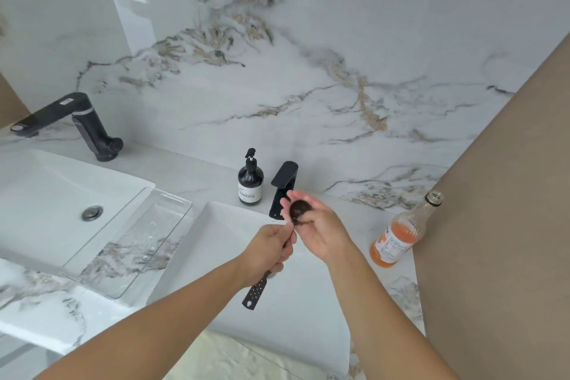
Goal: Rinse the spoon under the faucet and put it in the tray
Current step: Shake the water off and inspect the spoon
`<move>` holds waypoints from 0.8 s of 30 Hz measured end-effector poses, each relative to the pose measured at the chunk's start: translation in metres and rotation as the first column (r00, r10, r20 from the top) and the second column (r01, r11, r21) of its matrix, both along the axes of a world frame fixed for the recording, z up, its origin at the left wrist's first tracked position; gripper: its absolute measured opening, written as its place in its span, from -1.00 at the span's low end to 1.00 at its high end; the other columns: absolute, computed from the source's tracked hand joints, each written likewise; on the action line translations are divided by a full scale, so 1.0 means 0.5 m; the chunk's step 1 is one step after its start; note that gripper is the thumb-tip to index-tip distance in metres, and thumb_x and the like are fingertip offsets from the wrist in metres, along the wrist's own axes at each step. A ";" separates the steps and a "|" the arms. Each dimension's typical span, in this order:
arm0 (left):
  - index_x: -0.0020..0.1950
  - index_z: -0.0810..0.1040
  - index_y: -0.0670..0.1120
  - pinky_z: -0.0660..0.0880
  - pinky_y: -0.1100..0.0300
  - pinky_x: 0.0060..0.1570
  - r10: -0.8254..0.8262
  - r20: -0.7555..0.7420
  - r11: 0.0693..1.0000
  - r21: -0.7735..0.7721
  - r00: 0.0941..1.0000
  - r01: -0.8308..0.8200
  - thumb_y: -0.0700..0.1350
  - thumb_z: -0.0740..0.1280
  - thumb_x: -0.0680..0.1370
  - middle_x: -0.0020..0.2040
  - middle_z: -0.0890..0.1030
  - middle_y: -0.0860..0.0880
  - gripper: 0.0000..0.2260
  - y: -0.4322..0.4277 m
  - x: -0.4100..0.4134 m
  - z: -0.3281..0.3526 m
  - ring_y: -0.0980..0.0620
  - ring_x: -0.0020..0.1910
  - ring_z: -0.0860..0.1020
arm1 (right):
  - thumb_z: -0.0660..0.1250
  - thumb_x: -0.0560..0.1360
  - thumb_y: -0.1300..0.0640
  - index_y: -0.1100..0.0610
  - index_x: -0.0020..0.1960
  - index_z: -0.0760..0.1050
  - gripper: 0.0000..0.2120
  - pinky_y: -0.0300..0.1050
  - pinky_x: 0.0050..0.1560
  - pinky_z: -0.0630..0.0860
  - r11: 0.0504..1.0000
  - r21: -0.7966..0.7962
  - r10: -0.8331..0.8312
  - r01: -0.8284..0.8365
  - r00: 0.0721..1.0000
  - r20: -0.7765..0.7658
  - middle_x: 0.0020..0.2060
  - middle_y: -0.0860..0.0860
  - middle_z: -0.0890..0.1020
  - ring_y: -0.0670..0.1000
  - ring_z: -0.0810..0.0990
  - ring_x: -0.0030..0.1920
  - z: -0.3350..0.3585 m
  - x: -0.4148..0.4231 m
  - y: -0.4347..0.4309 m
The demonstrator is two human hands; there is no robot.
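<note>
A black spoon [254,289] with a perforated handle is held over the right sink basin [222,259]. My left hand [267,251] is closed around the middle of its handle. My right hand [317,230] cups the spoon's dark bowl [298,210] in its palm and fingers, just in front of the black faucet [283,188]. I cannot tell whether water is running. A clear plastic tray [135,244] lies on the counter between the two basins, to the left of my hands.
A dark soap pump bottle [250,180] stands left of the faucet. An open glass bottle of orange liquid [401,233] leans at the right by a brown wall. A second basin [46,194] and black faucet [68,123] sit at the left.
</note>
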State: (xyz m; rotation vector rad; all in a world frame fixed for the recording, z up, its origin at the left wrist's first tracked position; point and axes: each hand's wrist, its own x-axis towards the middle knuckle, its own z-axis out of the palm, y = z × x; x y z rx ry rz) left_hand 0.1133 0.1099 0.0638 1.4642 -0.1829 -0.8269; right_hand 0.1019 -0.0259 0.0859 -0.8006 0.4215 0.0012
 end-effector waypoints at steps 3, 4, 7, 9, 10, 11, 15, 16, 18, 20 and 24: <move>-0.27 0.42 -0.05 0.09 0.31 -0.55 -0.038 0.009 0.997 -0.073 0.999 0.038 0.07 0.13 0.66 -0.51 0.25 0.04 -0.65 0.003 0.001 0.015 0.09 -0.53 0.09 | 0.24 0.52 0.40 0.24 -0.02 0.61 -0.81 -0.13 -0.27 0.63 0.990 0.133 0.050 -0.056 0.997 0.052 -0.12 0.15 0.66 0.10 0.70 -0.14 0.020 -0.012 0.007; -0.29 0.44 -0.05 0.13 0.29 -0.54 -0.057 0.026 0.995 -0.082 0.998 0.059 0.11 0.14 0.66 -0.51 0.29 0.02 -0.61 0.006 -0.002 0.016 0.08 -0.53 0.11 | 0.34 0.52 0.24 0.22 -0.11 0.62 -0.91 -0.14 -0.30 0.57 0.989 0.125 0.076 -0.084 0.995 0.069 -0.18 0.11 0.62 0.09 0.65 -0.19 0.034 -0.011 0.007; -0.44 0.45 -0.02 0.31 0.21 -0.40 -0.113 0.126 0.993 0.033 0.986 0.110 0.33 0.12 0.57 -0.53 0.39 0.01 -0.45 0.013 -0.017 0.007 0.01 -0.50 0.29 | 0.30 0.57 -0.07 0.19 -0.28 0.58 -0.61 -0.10 -0.34 0.41 0.991 0.015 0.134 -0.136 0.987 0.092 -0.33 0.10 0.54 0.10 0.49 -0.32 0.084 -0.003 -0.002; -0.46 0.44 -0.03 0.32 0.15 -0.28 -0.123 0.133 0.991 0.067 0.984 0.114 0.45 0.04 0.51 -0.51 0.42 -0.03 -0.37 0.008 -0.026 -0.001 -0.07 -0.39 0.38 | 0.21 0.62 -0.07 0.22 -0.30 0.56 -0.54 -0.09 -0.38 0.38 0.979 -0.117 0.184 -0.168 0.972 0.148 -0.38 0.13 0.55 0.13 0.45 -0.35 0.127 0.003 0.002; -0.44 0.44 -0.05 0.29 0.12 -0.24 -0.119 0.112 0.992 0.055 0.987 0.113 0.48 0.00 0.49 -0.48 0.43 -0.06 -0.33 0.003 -0.029 -0.003 -0.09 -0.34 0.38 | 0.18 0.64 -0.04 0.24 -0.29 0.56 -0.53 -0.08 -0.39 0.39 0.967 -0.190 0.202 -0.169 0.964 0.172 -0.40 0.14 0.56 0.14 0.44 -0.35 0.148 0.006 0.008; -0.41 0.44 -0.07 0.29 0.11 -0.22 -0.106 0.077 0.994 0.023 0.991 0.105 0.51 -0.03 0.46 -0.47 0.44 -0.07 -0.31 -0.003 -0.032 -0.002 -0.09 -0.32 0.38 | 0.17 0.65 -0.01 0.25 -0.28 0.56 -0.53 -0.07 -0.38 0.38 0.953 -0.260 0.211 -0.158 0.958 0.193 -0.40 0.15 0.57 0.14 0.44 -0.36 0.167 0.006 0.014; -0.41 0.44 -0.11 0.46 0.16 -0.23 -0.058 -0.066 0.994 -0.094 0.996 0.052 0.55 0.01 0.42 -0.46 0.42 -0.09 -0.27 -0.029 -0.026 0.027 -0.03 -0.39 0.41 | 0.15 0.67 0.08 0.27 -0.24 0.58 -0.57 -0.07 -0.34 0.45 0.902 -0.416 0.257 -0.118 0.920 0.295 -0.37 0.17 0.58 0.13 0.51 -0.39 0.215 -0.003 0.035; -0.41 0.43 -0.12 0.46 0.16 -0.23 -0.053 -0.066 0.994 -0.094 0.996 0.047 0.52 0.02 0.45 -0.46 0.40 -0.10 -0.28 -0.034 -0.022 0.036 -0.03 -0.40 0.40 | 0.15 0.67 0.09 0.28 -0.22 0.58 -0.59 -0.10 -0.34 0.48 0.897 -0.428 0.265 -0.110 0.909 0.321 -0.35 0.18 0.57 0.10 0.53 -0.39 0.220 -0.008 0.040; -0.43 0.40 -0.11 0.42 0.14 -0.26 -0.034 -0.048 0.995 -0.097 0.998 0.030 0.43 0.03 0.53 -0.47 0.36 -0.11 -0.34 -0.040 -0.015 0.053 -0.05 -0.39 0.35 | 0.13 0.68 0.11 0.28 -0.17 0.56 -0.61 -0.11 -0.35 0.46 0.885 -0.459 0.267 -0.078 0.893 0.362 -0.31 0.19 0.56 0.08 0.53 -0.40 0.220 -0.016 0.050; -0.45 0.37 -0.08 0.33 0.14 -0.32 0.011 -0.031 0.996 -0.087 0.999 -0.013 0.33 0.01 0.58 -0.47 0.31 -0.09 -0.40 -0.043 -0.010 0.067 -0.04 -0.41 0.26 | 0.10 0.67 0.03 0.23 -0.15 0.55 -0.60 -0.07 -0.38 0.38 0.863 -0.502 0.254 -0.045 0.900 0.355 -0.34 0.18 0.55 0.10 0.44 -0.47 0.210 -0.018 0.057; -0.48 0.36 -0.02 0.24 0.16 -0.36 0.123 0.162 0.991 0.026 0.979 -0.129 0.19 0.00 0.61 -0.51 0.33 -0.02 -0.47 -0.041 -0.014 0.067 0.00 -0.44 0.22 | 0.07 0.50 -0.38 0.20 -0.34 0.45 -0.34 -0.09 -0.42 0.10 0.911 -0.394 0.214 -0.121 0.956 0.202 -0.64 0.03 0.20 0.02 0.08 -0.54 0.182 -0.022 0.044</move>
